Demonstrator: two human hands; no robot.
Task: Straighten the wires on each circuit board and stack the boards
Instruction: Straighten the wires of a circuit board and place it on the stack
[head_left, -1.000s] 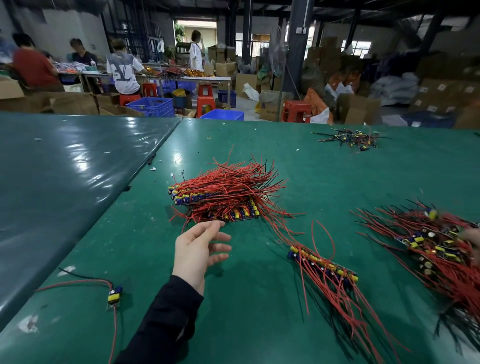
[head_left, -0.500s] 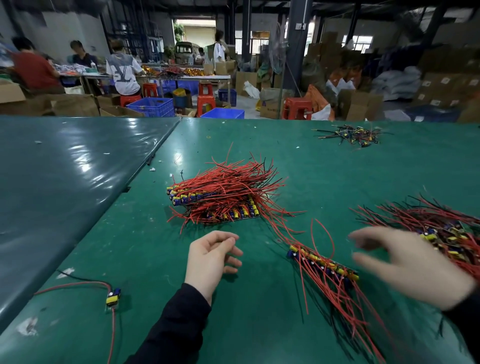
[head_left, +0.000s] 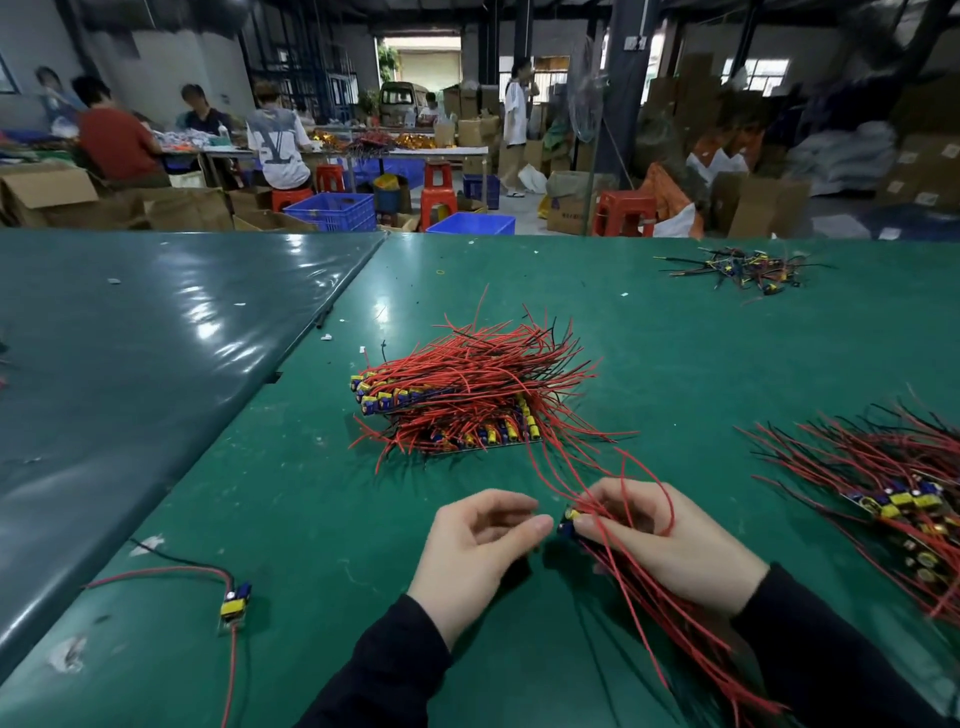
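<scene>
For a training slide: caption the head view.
Right hand grips a wired board strip; left hand reaches in, stack behind.

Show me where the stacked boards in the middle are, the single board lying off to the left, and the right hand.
stacked boards (head_left: 457, 410), head view, on the red wires across the pile.
single board (head_left: 235, 603), head view, on its yellow component.
right hand (head_left: 670, 545), head view, on the back of the hand.

I see: left hand (head_left: 470, 551) bare | right hand (head_left: 670, 545) bare | both arms in long black sleeves (head_left: 384, 670) to the wrists
</scene>
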